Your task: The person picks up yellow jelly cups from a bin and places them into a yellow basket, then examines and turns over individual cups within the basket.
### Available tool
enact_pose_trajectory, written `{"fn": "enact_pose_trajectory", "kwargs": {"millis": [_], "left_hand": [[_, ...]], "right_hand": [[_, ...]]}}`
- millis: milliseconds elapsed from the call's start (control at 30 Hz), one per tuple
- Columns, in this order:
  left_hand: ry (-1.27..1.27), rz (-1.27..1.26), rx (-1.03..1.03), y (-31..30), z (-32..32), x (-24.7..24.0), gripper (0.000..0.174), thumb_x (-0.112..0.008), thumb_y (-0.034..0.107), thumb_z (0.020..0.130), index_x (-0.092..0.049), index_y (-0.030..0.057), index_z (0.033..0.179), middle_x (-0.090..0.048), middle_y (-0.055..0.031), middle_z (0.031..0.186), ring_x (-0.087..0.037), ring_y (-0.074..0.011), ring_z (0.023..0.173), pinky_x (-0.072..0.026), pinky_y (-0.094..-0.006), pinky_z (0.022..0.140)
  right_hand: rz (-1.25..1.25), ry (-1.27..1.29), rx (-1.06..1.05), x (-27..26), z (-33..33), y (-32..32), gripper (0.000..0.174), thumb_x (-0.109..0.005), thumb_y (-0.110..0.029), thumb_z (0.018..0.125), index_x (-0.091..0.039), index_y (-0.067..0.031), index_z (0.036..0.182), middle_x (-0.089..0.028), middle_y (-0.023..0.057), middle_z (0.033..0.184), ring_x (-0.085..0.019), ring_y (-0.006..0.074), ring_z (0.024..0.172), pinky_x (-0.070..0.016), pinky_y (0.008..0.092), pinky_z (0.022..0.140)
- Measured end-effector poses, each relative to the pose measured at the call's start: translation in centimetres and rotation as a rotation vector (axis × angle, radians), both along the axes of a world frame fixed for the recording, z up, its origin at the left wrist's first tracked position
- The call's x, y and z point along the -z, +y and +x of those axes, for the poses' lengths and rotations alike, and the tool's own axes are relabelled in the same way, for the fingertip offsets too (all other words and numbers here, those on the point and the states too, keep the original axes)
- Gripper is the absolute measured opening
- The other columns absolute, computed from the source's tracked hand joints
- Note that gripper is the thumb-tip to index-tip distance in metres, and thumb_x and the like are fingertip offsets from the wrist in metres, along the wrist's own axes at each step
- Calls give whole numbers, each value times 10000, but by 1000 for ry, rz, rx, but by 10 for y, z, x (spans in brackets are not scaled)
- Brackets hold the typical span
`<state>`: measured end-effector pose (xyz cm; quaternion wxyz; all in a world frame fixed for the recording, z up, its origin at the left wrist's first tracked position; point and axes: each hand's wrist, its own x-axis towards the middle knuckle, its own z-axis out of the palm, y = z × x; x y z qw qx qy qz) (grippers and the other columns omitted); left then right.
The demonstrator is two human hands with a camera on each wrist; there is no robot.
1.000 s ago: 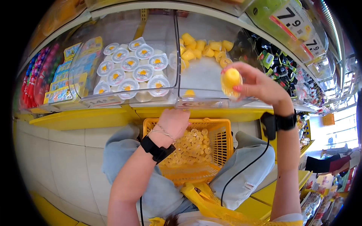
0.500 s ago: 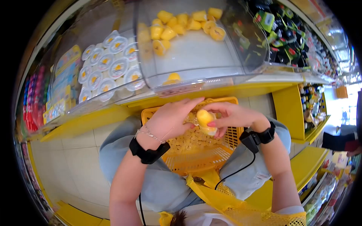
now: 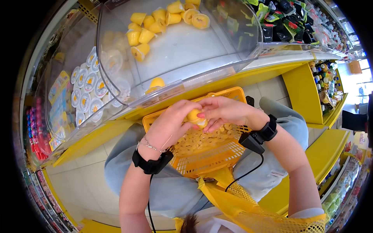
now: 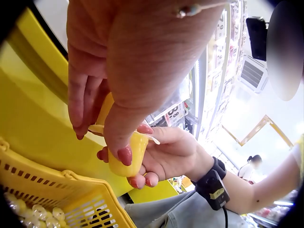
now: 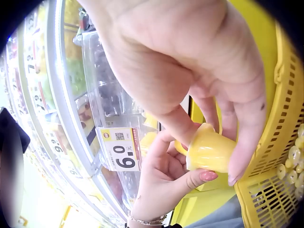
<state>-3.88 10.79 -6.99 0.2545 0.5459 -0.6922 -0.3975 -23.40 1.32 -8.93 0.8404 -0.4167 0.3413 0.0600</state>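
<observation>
Two yellow jelly cups (image 3: 193, 114) are held lid to lid between both hands, over an orange plastic basket (image 3: 229, 155). In the left wrist view, the left hand's (image 3: 169, 122) thumb presses the side of the lower jelly cup (image 4: 138, 154), with its other fingers around the upper one. The right hand (image 3: 229, 112) pinches the pair at the rims, its thumb at the pale lid edge and its fingers behind. In the right wrist view one jelly cup (image 5: 211, 149) shows its smooth side; the other is mostly hidden by fingers. Many small clear-and-yellow pieces (image 3: 202, 145) lie in the basket.
A clear display bin (image 3: 182, 58) with more yellow jelly cups (image 3: 157, 25) stands beyond the basket. White-lidded cups (image 3: 89, 82) fill the bin to the left, and black-and-green packets (image 3: 287, 23) the one to the right. The person's knees flank the basket.
The right hand has brought the jelly cups down from over the display bin to the basket. The left hand has risen from the basket's edge and taken hold of them too.
</observation>
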Motion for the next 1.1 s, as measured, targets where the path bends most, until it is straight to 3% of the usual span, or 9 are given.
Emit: {"fn": "enact_pose_trajectory", "kwargs": {"millis": [367,567,767,867,1100], "left_hand": [[-72,16,-14,1,1,1,394,-711,10,768,-573,69,1132,-593,-101,1088,-592,-291,982,-496,-345,823],[-70,55,4,3,6,3,429,-690,46,816,-530,97,1210,-572,-104,1119,-575,-286,1015,-479,-339,858],[-58,71,7,9,6,13,525,-564,29,914,-352,77,1391,-511,-167,1256,-541,-278,1117,-419,-330,969],[55,239,24,7,6,8,529,-516,7,933,-314,55,1420,-500,-159,1295,-526,-240,1165,-407,-324,990],[123,188,81,6,7,12,451,-450,28,980,-350,41,1420,-489,-141,1317,-528,-207,1173,-412,-294,991]], "right_hand": [[-66,28,65,5,3,6,534,-656,-114,883,-412,-3,1345,-571,116,1115,-673,205,874,-578,285,753],[-122,29,50,7,3,5,516,-668,-71,859,-452,-11,1324,-547,87,1111,-644,173,880,-569,271,751],[-219,22,13,6,-1,6,517,-641,15,816,-495,-42,1309,-492,48,1173,-563,128,1021,-519,262,831],[-267,29,12,7,-3,5,526,-644,34,788,-516,-43,1292,-493,45,1161,-539,128,1041,-493,257,831],[-151,13,51,6,-4,7,474,-681,-2,789,-537,-48,1238,-493,33,1140,-519,122,1048,-483,260,813]]}}
